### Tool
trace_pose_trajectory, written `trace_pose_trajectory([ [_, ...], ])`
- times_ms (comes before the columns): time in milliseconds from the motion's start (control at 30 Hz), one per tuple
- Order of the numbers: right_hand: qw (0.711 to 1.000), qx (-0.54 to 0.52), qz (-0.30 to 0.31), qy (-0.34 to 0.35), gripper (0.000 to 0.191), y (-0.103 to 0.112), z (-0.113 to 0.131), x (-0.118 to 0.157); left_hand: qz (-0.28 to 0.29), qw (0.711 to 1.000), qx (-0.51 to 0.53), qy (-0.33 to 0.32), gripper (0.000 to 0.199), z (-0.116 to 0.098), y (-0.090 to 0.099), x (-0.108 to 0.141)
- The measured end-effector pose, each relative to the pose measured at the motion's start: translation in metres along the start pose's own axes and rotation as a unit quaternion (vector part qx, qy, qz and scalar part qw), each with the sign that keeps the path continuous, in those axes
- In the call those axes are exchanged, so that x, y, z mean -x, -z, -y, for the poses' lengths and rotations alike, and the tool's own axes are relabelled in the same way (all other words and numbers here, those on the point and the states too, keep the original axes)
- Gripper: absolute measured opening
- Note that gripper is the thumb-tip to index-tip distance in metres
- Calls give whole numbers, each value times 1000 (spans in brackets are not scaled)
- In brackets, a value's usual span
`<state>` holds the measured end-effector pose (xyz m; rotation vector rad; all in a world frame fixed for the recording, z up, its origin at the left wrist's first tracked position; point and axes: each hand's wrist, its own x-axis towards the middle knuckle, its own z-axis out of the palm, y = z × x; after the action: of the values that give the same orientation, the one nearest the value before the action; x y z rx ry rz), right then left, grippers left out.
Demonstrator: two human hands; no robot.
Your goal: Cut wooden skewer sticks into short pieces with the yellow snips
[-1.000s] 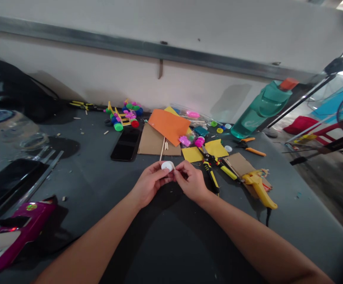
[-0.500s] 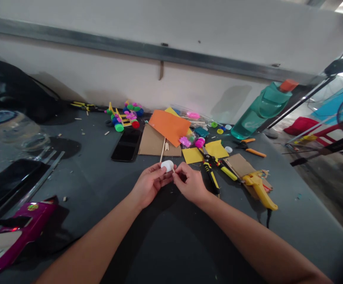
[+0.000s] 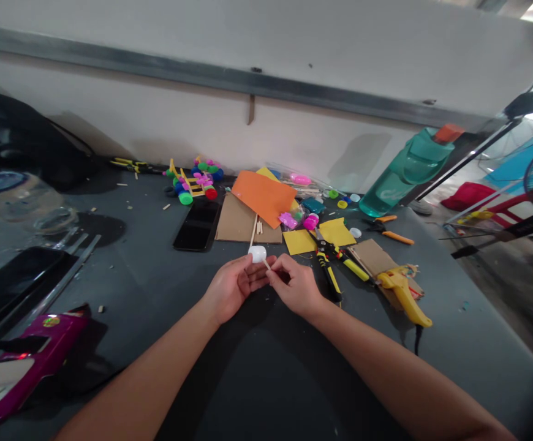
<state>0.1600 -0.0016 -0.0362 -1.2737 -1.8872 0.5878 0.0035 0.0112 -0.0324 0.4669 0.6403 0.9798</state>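
Note:
My right hand (image 3: 294, 283) pinches a short, thin wooden stick (image 3: 267, 264) between thumb and fingertips. At the stick's upper end sits a small, white rounded piece (image 3: 258, 253), smooth and glossy; its exact kind I cannot make out. My left hand (image 3: 235, 285) is loosely cupped beside it, palm showing and fingers stretched towards my right hand. The left thumb and index tips lie at the white piece's left edge; whether they touch it is unclear. Just beyond, a longer wooden stick (image 3: 253, 231) lies on a cardboard sheet (image 3: 230, 222).
Yellow-handled pliers (image 3: 326, 269) and a yellow glue gun (image 3: 402, 294) lie on the right. Orange paper (image 3: 264, 195), a black phone (image 3: 196, 225) and colourful small models (image 3: 195, 184) are behind. A teal bottle (image 3: 399, 174) leans at the wall; a purple power strip (image 3: 59, 343) sits left.
The white piece has shifted slightly left and away from me and turned. My left thumb has slid off its face to the edge, and more of the left palm shows.

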Motion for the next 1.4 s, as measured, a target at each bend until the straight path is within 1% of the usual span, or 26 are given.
trace_pose_trajectory([
  [200,1000,-24,7,-8,8,-1,-1,0,3,1000,-6,-8,22,2,0,0],
  [400,998,25,49,9,7,-3,0,1,-15,1000,-12,-3,25,1,-1,-1],
  [500,999,23,35,7,8,0,-1,-1,-27,1000,-10,-13,22,-2,-2,-1],
  [567,1000,29,4,-1,10,6,-6,-5,-42,998,-12,-34,17,-4,-2,0],
  [667,996,75,-36,-22,13,16,-17,-13,-75,992,-52,-87,14,-8,-1,0],
  [733,991,129,-28,-30,14,20,-26,-18,-93,985,-87,-119,16,-9,0,-1],
  [800,984,174,-5,-27,13,22,-33,-20,-103,978,-116,-139,19,-8,1,-1],
  [867,979,202,14,-20,12,22,-36,-20,-106,972,-145,-153,21,-7,2,-2],
  [933,976,214,15,-22,11,22,-34,-20,-109,961,-192,-166,23,-4,2,-2],
  [1000,977,212,0,-22,16,23,-29,-18,-117,936,-272,-188,24,-1,2,-1],
  [1100,991,131,-18,8,24,25,-17,-15,-110,870,-415,-242,24,2,1,3],
  [1200,999,21,16,26,31,22,-7,-10,-77,812,-505,-281,23,1,-1,6],
  [1300,998,-47,51,-6,40,15,-4,-7,-64,765,-566,-299,23,0,0,7],
  [1400,994,-81,58,-39,44,8,-6,-6,-53,730,-610,-303,24,0,2,6],
])
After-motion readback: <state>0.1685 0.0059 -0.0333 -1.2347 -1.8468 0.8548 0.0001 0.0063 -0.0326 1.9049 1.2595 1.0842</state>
